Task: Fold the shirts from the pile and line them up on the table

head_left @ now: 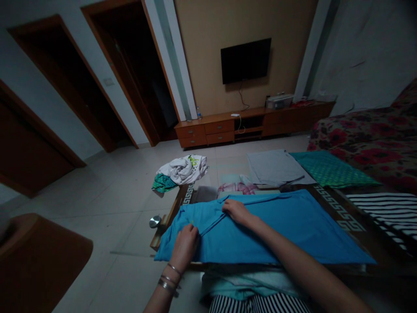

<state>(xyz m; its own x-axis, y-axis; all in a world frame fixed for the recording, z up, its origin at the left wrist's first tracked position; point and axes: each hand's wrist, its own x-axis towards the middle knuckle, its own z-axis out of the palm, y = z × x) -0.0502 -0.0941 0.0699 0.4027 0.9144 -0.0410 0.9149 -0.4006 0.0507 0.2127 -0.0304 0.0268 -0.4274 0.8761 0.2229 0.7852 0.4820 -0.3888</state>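
Observation:
A blue garment (280, 234) lies spread and partly folded across the low table, one long edge close to my body. My left hand (185, 243) is closed on its cloth near the left end, with bracelets at the wrist. Farther up and to the right, my right hand (237, 211) pinches the same garment near its far edge. Between the two hands a fold of cloth is drawn into a slanting line. The fingertips are partly hidden by the hands and the fabric.
The glass-topped table (339, 208) has a patterned border. On it lie a folded grey cloth (273, 167), a green cloth (332, 168) and a striped garment (387, 213). A white and green clothes heap (182, 170) sits at the far left corner. A brown seat (42, 261) stands left.

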